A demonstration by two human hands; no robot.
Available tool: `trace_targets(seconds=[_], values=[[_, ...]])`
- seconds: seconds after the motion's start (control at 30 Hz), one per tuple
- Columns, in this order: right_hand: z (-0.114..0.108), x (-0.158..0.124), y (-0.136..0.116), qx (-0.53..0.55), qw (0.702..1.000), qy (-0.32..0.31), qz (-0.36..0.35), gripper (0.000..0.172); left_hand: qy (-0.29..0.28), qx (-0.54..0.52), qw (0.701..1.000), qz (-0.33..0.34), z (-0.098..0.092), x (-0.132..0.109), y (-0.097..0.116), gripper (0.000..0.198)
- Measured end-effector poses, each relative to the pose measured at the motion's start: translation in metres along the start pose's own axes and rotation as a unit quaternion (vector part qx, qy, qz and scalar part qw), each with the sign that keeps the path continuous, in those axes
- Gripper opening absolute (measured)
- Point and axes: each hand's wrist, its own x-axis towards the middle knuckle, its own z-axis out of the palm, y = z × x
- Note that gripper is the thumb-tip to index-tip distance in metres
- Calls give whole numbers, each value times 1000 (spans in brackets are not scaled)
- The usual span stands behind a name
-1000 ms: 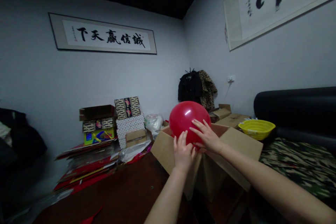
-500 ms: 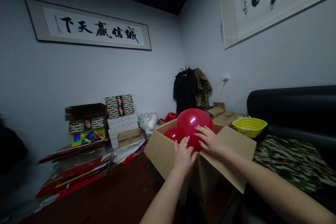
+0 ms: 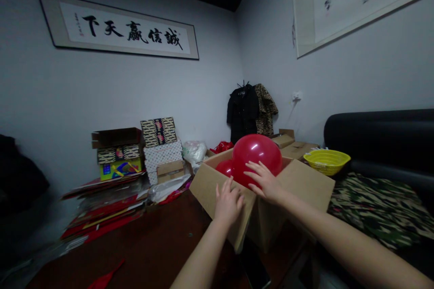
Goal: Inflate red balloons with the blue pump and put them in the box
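Note:
A large red balloon (image 3: pixel 257 153) rests in an open cardboard box (image 3: pixel 262 221), with a second red balloon (image 3: pixel 224 168) partly showing beside it. My right hand (image 3: pixel 266 183) lies with spread fingers against the front of the large balloon. At the box's near left flap is my left hand (image 3: pixel 228 202), its fingers apart and holding nothing; whether it touches the flap I cannot tell. The box's contents below the balloons are hidden.
A phone-like dark slab (image 3: pixel 255 267) lies below the box on the dark table (image 3: pixel 149 248), near a red piece (image 3: pixel 106 275). Left stand stacked boxes (image 3: pixel 162 153) and flat cardboard (image 3: pixel 101 216). A yellow basket (image 3: pixel 327 162) and camouflage cloth (image 3: pixel 379 207) are at right.
My left hand has drawn back from the large balloon toward the near left flap. My right hand stays against the balloon. The view has shifted slightly, showing more of the table.

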Motion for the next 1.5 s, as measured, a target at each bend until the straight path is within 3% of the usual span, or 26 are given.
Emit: trace_targets(seconds=[0.33, 0.57, 0.83, 1.03, 1.2, 1.5], values=[[18, 18, -98, 111, 990, -50, -67, 44, -3, 35, 999, -34, -49, -59, -31, 27], [66, 7, -169, 196, 973, -82, -94, 44, -45, 56, 991, -115, -83, -139, -57, 31], [124, 3, -263, 293, 937, -122, -142, 46, -91, 66, 969, -219, -102, -241, -103, 49], [164, 13, -313, 330, 915, -192, -132, 46, -125, 98, 950, -270, -115, -294, -151, 36], [195, 26, -338, 348, 902, -226, -117, 45, -124, 124, 937, -301, -122, -319, -191, 26], [274, 53, -366, 347, 890, -271, -117, 47, -124, 186, 917, -329, -116, -333, -282, 23]])
